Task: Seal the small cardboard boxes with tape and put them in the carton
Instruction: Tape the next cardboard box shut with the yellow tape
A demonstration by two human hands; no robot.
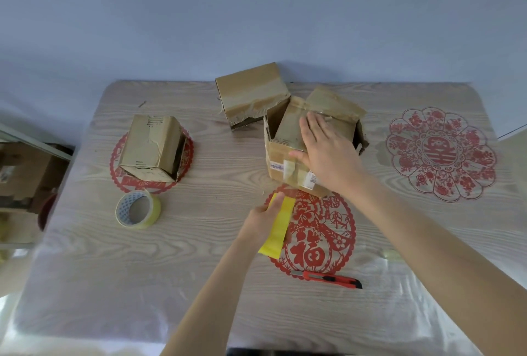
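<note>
Near the middle of the counter, slightly right: an open carton, flaps standing up, far flap torn and tilted outward. Inside it, apparently, a small box, its top level with the carton's rim; hard to tell from this angle whether fully seated. Laid flat across that top and the carton's near edge: the right hand, fingers straight and spread, grasping nothing.

Just in front of the carton, raised over the counter: the left hand, pinching a strip of yellow tape between thumb and fingers, strip hanging loose toward the near side, not touching the carton.

Far side, touching the carton's left far corner: a second small box, tipped on its side, old tape across it. Well to the left: a third small box, tilted, one end open, resting on a red paper-cut. Near and just left of that: a tape roll, lying flat.

Under the carton's near edge: a round red paper-cut with a large character. At its near rim: a red utility knife, lying flat. Far right: a flower-shaped red paper-cut.
</note>
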